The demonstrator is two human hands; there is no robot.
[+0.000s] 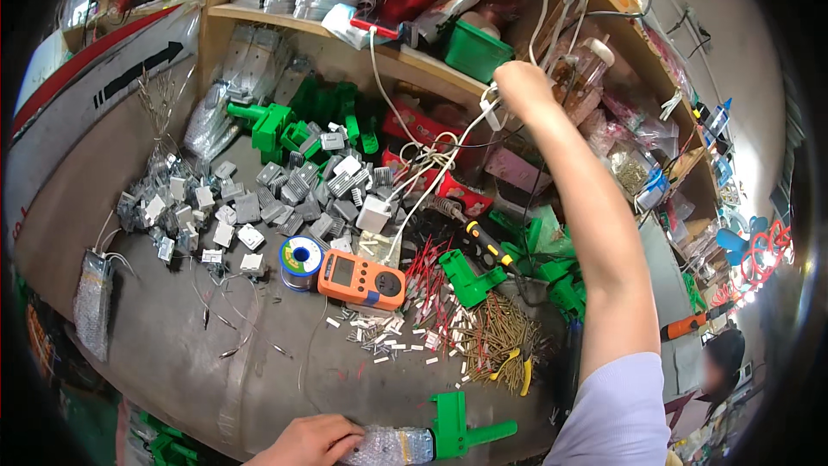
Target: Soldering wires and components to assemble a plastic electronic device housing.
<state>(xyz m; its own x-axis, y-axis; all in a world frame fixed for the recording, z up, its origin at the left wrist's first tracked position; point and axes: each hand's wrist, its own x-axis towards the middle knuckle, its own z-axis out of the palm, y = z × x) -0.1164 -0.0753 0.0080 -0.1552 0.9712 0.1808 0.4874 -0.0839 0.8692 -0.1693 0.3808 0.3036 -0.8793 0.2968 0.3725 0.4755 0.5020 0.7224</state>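
My left hand [312, 440] is at the near edge of the bench, its fingers curled over the end of a bubble-wrapped pack [392, 446]. A green plastic housing with a handle [450, 427] adjoins the pack's right end. My right arm stretches up to the shelf edge. There, my right hand [523, 89] is closed around a white cord [473, 127], with a small white fitting just below the fingers. The cord runs down to a white adapter block [373, 214]. An orange meter with a socket [362, 281] lies mid-bench beside a solder spool [302, 262].
Grey metal blocks [297, 185] are heaped at the back left. Brass screws [503, 336], yellow-handled pliers [516, 368] and a soldering iron [489, 243] lie to the right. A green bin [477, 48] stands on the shelf. A person [720, 367] is at the far right.
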